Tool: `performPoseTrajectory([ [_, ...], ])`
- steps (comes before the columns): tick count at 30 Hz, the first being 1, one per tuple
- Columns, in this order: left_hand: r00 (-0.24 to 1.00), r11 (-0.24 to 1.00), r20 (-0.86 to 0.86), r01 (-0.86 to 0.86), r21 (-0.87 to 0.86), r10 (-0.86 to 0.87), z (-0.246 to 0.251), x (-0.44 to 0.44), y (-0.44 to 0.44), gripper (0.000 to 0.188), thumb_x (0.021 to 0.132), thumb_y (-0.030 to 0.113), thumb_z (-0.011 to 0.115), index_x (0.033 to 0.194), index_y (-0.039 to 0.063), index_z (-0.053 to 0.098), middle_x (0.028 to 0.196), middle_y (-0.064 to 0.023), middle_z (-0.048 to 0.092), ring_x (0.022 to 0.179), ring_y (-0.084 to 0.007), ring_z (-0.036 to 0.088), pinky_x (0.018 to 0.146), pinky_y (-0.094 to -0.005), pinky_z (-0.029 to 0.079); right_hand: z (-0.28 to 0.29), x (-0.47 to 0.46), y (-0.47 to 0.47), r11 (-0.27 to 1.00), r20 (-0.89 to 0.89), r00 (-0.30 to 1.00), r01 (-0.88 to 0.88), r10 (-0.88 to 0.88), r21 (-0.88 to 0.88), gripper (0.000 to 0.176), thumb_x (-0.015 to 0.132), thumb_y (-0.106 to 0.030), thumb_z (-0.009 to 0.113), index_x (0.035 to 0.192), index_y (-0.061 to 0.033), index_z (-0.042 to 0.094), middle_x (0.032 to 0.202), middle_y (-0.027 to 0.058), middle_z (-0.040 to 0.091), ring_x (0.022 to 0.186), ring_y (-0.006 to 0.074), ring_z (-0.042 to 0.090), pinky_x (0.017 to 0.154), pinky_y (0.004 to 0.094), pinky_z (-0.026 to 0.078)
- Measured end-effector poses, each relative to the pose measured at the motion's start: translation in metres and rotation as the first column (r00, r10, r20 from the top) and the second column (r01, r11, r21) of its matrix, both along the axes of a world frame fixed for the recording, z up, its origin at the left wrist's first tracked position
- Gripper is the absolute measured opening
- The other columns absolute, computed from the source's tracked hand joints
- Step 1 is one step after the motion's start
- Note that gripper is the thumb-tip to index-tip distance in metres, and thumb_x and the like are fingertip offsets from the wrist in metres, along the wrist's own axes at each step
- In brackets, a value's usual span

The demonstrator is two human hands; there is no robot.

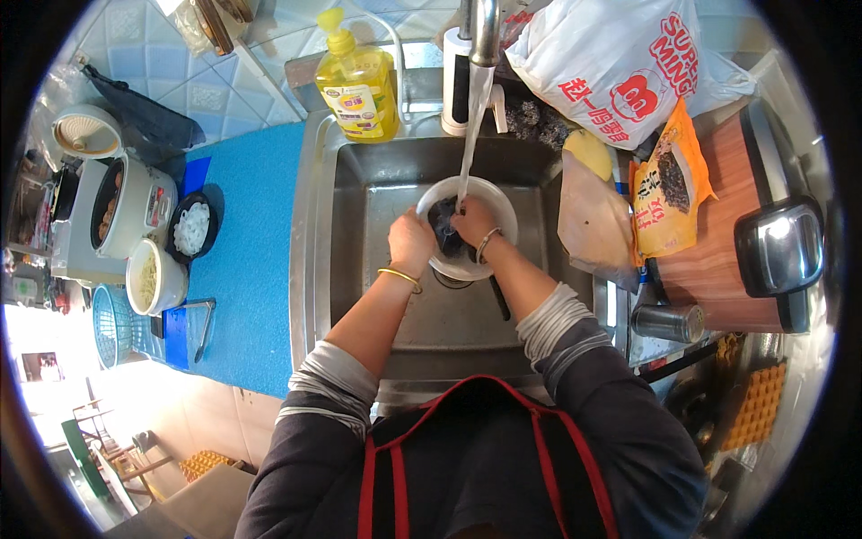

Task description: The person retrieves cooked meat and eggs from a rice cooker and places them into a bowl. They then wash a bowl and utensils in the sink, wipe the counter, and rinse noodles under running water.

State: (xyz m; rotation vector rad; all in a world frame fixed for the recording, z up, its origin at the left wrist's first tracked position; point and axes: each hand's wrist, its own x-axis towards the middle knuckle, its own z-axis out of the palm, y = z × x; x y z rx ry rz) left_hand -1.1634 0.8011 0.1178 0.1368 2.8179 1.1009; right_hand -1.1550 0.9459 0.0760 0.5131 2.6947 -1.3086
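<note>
A white bowl (506, 202) stands in the stainless steel sink (411, 327), with dark, wet-looking pieces (443, 219) inside that I cannot identify. Water runs from the metal faucet (485, 40) into it. My left hand (412, 241) is at the bowl's left rim, its fingertips partly hidden; whether it grips the rim is unclear. My right hand (475, 221) reaches inside, fingers bent at the dark pieces beside the stream; its hold is unclear. A black handle (500, 298) sticks out from beneath the bowl's lower right side.
A yellow soap pump bottle (360, 94) stands behind the sink. Left, the blue counter (252, 269) bears a rice cooker (138, 202), a black bowl (205, 229) of white strips and a white tub (156, 276). Right are an orange food packet (673, 188), a plastic bag (606, 60) and a shaker (667, 323).
</note>
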Motion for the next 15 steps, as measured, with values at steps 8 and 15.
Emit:
performPoseTrajectory([
  [8,0.968,0.977,-0.143,-0.193,0.087,0.204,-0.004,-0.010,-0.051,0.044,0.080,0.000,0.044,0.122,0.006,0.048,0.121,-0.0254,0.049,0.111,-0.0350,0.050,0.089,-0.0395,0.043,0.058,-0.018,0.030,0.473,-0.008,0.768,0.386,-0.640,-0.792,0.017,0.077,-0.018,0.053,0.083,-0.0018,0.054,0.065,0.0108,0.059,0.051,0.0213,0.054,0.048,0.0310,0.043],
  [15,0.928,0.970,-0.288,-0.214,0.113,0.238,0.013,0.006,-0.073,0.047,0.080,-0.004,0.041,0.127,0.005,0.044,0.127,-0.0255,0.043,0.115,-0.0354,0.047,0.093,-0.0385,0.041,0.079,-0.080,0.061,0.153,0.120,0.770,0.273,-0.627,-0.950,0.015,0.081,-0.014,0.048,0.080,-0.0002,0.053,0.063,0.0108,0.055,0.049,0.0186,0.051,0.047,0.0278,0.044],
])
